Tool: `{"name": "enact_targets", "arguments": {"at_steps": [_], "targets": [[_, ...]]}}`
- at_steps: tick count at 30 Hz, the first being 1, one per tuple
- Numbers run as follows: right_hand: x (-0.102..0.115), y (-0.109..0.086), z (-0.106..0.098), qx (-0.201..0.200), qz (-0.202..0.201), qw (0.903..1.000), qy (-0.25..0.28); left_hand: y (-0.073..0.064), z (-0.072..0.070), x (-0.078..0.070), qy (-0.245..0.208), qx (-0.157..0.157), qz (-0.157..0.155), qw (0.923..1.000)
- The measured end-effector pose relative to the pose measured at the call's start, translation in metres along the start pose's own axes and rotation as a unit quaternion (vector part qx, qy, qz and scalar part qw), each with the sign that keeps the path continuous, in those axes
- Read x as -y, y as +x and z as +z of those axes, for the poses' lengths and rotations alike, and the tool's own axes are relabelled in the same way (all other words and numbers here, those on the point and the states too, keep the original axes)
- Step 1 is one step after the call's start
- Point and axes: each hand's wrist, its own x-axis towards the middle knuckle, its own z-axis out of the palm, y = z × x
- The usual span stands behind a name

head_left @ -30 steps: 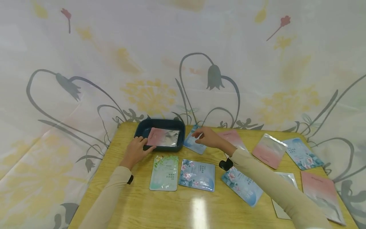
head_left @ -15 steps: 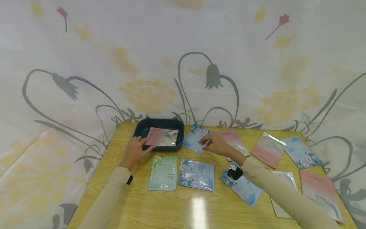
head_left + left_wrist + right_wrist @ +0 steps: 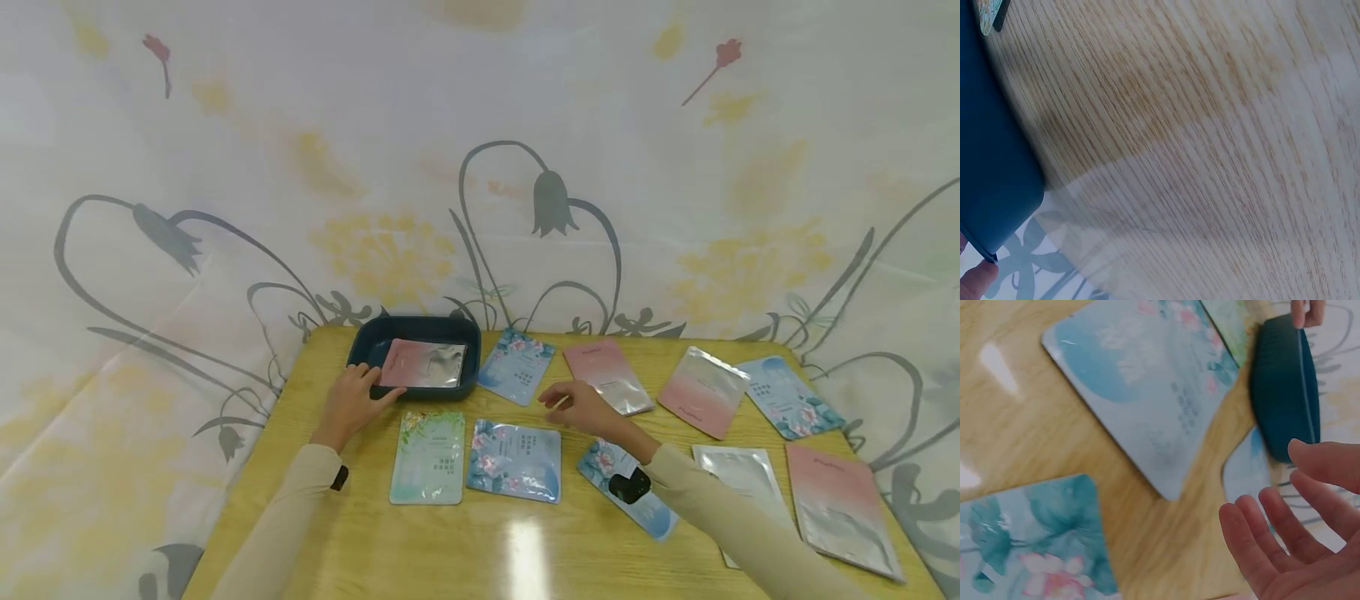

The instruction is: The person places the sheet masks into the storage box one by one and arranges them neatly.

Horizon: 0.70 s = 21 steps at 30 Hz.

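Observation:
At the back left stands a dark teal basin (image 3: 417, 327) with a pink-and-silver sachet (image 3: 423, 364) lying inside. My left hand (image 3: 351, 407) pinches its front-left rim; in the left wrist view a fingertip (image 3: 979, 279) shows at the rim. My right hand (image 3: 585, 408) hovers over the table with relaxed, spread fingers and holds nothing, as the right wrist view also shows. Close to it lie a blue floral sachet (image 3: 516, 367) beside the basin, a pink sachet (image 3: 609, 375) and another blue floral sachet (image 3: 514, 460).
A green floral sachet (image 3: 428, 458) lies before the basin. Toward the right are a pink-and-silver sachet (image 3: 705, 392), a blue one (image 3: 791, 397), a white one (image 3: 742, 479) and a large pink one (image 3: 843, 508). A patterned cloth (image 3: 375, 167) hangs behind the table (image 3: 420, 550).
My right hand has moved right and toward me, away from the blue floral sachet beside the basin, which now shows whole. My left hand has stayed at the basin rim.

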Motion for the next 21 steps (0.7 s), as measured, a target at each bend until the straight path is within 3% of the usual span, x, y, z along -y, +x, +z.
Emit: {"name": "enact_targets", "arguments": {"at_steps": [9,21], "targets": [[-0.019,-0.011,0.018,-0.039,0.03,0.9988,-0.004,-0.005,0.0,-0.001,-0.014,0.016,-0.035,0.9992],[-0.033,-0.019,0.044,-0.137,0.079,0.9874,-0.009,-0.001,0.001,-0.001,-0.004,0.019,-0.025,0.9995]]}}
